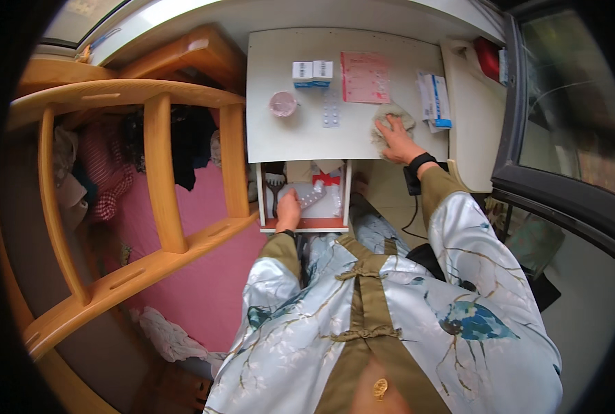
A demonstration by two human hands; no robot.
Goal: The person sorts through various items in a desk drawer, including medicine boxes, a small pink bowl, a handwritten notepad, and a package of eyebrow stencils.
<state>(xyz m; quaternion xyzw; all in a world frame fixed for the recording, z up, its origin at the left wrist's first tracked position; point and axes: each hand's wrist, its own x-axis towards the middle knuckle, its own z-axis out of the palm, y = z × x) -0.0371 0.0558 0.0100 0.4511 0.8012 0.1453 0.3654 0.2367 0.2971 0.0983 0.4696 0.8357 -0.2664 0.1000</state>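
My left hand [289,211] is inside the pulled-out drawer [306,225], its fingers closed on the edge of a silver blister pack [313,196]. A dark hairbrush [276,186] lies beside that hand, along the drawer's left side. On the white desktop, my right hand [400,143] presses down on a crumpled pale cloth [388,112], with its fingers curled over it. Another blister pack [331,110] lies mid-desk, below two small white-and-blue boxes [312,73]. To its left stands a round pink container [283,104].
A pink printed sheet [364,77] and a white-and-blue packet [436,102] lie on the desk [290,145]. At left, a wooden ladder-like rail [163,172] stands over a pink bed [176,283] with clothes. An open dark-framed window [507,138] juts in at right.
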